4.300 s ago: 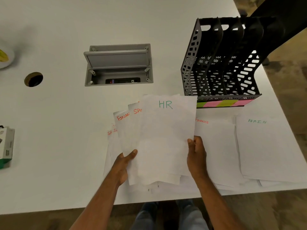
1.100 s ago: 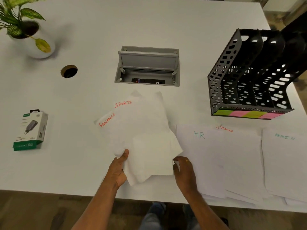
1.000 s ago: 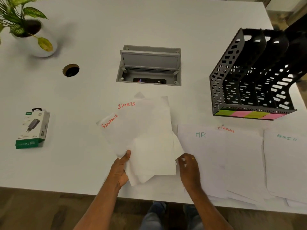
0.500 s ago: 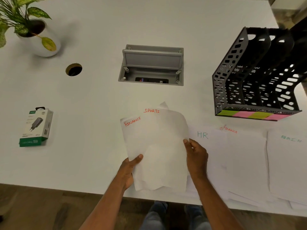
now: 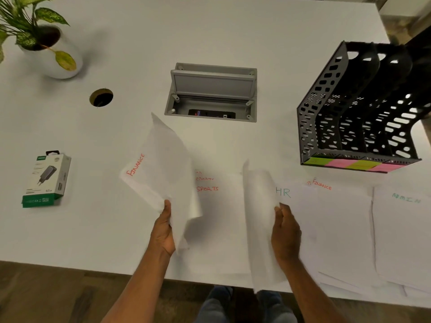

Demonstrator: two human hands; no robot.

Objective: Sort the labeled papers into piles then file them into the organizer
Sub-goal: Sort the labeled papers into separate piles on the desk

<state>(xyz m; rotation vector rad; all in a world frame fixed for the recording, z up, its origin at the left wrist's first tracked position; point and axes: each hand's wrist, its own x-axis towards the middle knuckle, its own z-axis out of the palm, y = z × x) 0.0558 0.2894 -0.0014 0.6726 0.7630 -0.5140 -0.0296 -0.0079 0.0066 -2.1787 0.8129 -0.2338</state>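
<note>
nearest me, my left hand (image 5: 163, 229) pinches the remaining stack, finance sheet (image 5: 158, 169) on top, tilted up so its label reads. my right hand (image 5: 285, 234) grips a single sheet (image 5: 258, 217) edge-on, probably bound for a pile. flat on the tabletop (image 5: 233, 26) beyond lie sports (image 5: 207, 188), hr (image 5: 283, 192), finance and admin piles (image 5: 405, 199). farthest stands the organizer (image 5: 354, 113), holding no papers yet.
</note>
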